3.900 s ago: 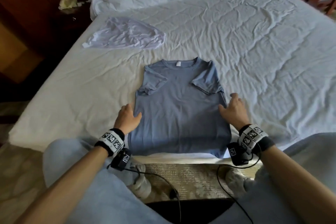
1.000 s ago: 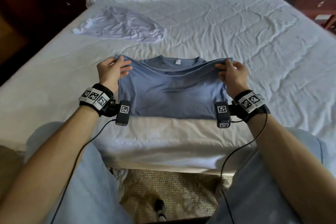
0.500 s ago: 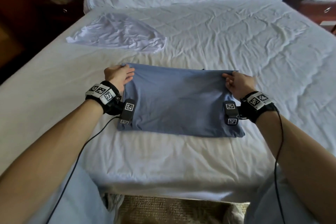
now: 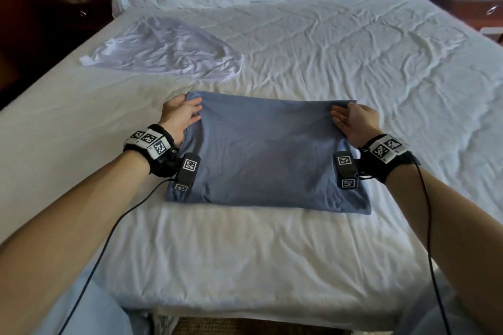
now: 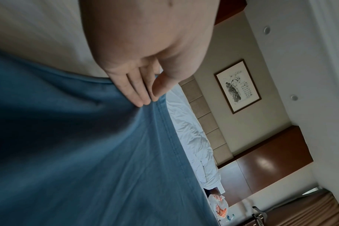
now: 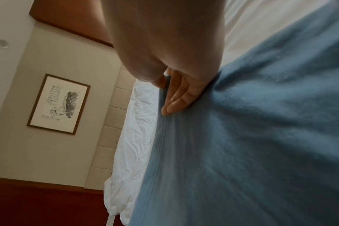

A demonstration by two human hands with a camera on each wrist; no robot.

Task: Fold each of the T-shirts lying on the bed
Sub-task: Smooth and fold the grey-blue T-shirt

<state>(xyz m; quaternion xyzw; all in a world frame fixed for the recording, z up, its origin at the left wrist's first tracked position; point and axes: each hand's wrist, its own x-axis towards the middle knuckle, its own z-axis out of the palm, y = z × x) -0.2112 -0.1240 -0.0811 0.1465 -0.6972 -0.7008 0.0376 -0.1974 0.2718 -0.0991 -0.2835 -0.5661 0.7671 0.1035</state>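
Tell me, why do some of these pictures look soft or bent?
Head view: sharp, but the wide lens bows the bed edges; the floor below is in shadow. Left wrist view: the blue T-shirt near the lens is dark and blurred, the framed picture crisp. Right wrist view: the right hand and the shirt are soft; the room is tilted.

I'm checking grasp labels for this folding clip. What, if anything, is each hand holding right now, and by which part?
Both hold the blue T-shirt by its far hem edge: the left hand pinches the far left corner, the right hand the far right corner.
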